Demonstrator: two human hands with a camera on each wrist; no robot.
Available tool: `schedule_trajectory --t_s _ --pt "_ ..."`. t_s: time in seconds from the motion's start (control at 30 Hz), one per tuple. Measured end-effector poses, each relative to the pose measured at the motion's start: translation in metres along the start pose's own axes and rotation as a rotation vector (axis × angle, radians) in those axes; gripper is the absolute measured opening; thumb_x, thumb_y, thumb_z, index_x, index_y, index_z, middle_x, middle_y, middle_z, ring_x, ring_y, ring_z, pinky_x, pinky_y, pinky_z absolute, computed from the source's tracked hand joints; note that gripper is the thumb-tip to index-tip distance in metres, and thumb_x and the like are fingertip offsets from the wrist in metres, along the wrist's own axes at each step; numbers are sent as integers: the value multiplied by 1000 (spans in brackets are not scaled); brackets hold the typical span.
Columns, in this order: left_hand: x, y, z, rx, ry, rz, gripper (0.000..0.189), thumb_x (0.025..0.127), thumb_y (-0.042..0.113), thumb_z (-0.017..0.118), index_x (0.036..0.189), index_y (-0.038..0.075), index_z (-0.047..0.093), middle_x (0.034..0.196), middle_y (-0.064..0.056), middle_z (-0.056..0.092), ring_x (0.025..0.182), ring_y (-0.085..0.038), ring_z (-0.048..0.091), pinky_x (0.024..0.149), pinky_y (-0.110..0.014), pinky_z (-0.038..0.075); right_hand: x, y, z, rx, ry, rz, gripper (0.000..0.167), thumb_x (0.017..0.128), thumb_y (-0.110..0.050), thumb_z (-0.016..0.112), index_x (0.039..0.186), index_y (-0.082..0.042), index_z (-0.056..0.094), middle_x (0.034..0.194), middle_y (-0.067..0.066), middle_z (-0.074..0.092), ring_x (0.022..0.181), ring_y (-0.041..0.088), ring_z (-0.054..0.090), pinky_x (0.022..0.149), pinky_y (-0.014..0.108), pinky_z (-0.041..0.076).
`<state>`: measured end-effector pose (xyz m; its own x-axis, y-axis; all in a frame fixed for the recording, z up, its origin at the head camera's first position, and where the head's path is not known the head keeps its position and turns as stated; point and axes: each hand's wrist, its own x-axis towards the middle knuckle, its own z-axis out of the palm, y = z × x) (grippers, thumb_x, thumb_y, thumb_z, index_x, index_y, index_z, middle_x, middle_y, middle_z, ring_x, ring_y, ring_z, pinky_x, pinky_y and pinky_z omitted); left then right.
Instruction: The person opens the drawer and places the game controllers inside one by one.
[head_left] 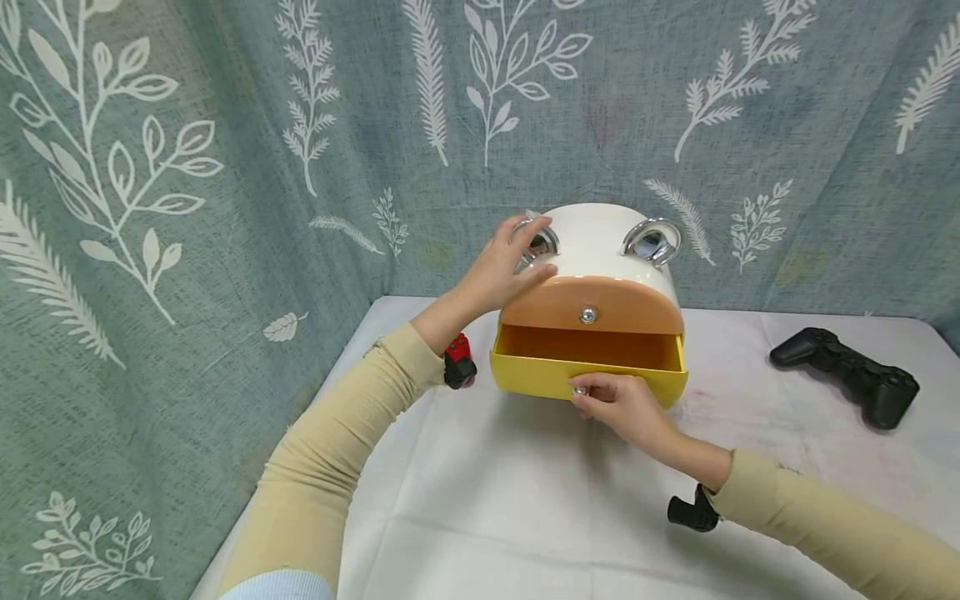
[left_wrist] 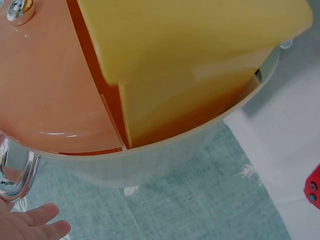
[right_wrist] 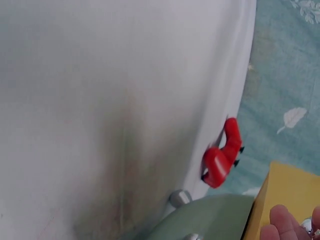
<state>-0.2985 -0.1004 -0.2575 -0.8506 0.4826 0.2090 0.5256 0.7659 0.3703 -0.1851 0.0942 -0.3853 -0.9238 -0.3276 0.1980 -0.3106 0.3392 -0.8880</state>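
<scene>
A frog-faced storage box with a white top [head_left: 588,237] stands on the table, bearing two chrome ring eyes. Its orange upper front [head_left: 630,304] is closed, while the yellow drawer [head_left: 525,375] below is pulled partway out and shows a bare inside. My left hand [head_left: 498,265] rests at the box's upper left by the left ring eye [head_left: 543,243]; its fingers are spread in the left wrist view. With thumb and fingers, my right hand [head_left: 630,408] pinches the small silver drawer knob [head_left: 579,391]. Only fingertips [right_wrist: 282,222] of it show in the right wrist view.
A black game controller [head_left: 847,375] lies to the right of the box. On the left, partly behind my sleeve, is a red and black controller [head_left: 459,358]. A small black device [head_left: 693,510] sits at my right cuff. A leaf-patterned curtain [head_left: 360,150] hangs behind and left.
</scene>
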Motion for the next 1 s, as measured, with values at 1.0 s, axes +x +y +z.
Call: schedule_trajectory --t_s 1.0 --pt "-1 -1 -1 -12 -8 12 66 90 48 50 146 31 19 151 -10 10 132 -37 26 101 -56 29 -41 -15 12 0 -81 -35 23 86 -9 62 108 0 66 90 9 69 75 13 66 68 20 52"
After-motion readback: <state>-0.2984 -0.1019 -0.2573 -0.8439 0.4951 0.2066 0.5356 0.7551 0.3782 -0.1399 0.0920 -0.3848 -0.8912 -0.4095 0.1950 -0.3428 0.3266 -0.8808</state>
